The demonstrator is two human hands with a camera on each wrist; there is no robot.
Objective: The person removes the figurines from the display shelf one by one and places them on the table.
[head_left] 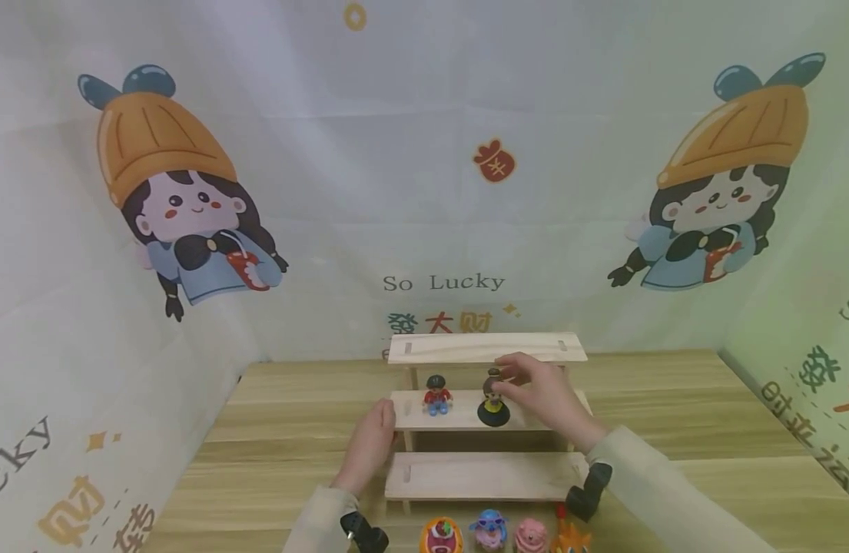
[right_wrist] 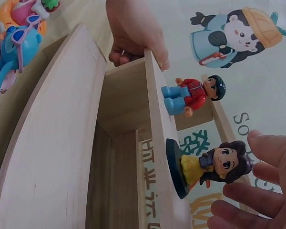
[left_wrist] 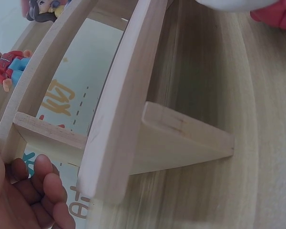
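Observation:
A three-tier wooden shelf (head_left: 486, 475) stands on the table. On its middle tier sits a toy figure (head_left: 437, 396) in a red jacket and blue trousers. Beside it, a dark-haired doll figurine (right_wrist: 214, 163) in a yellow dress stands upright on a round black base. My right hand (head_left: 547, 393) is at the doll's head with thumb and fingers spread; a small gap shows in the right wrist view. My left hand (head_left: 369, 444) grips the left end of the middle tier, its fingers (left_wrist: 40, 188) curled beneath the board.
In front of the shelf, several toys stand in a row: an orange round one (head_left: 441, 536), a blue one with sunglasses (head_left: 489, 530), a pink one (head_left: 531, 535) and an orange spiky one (head_left: 572, 539). A printed curtain (head_left: 424, 192) hangs behind the table.

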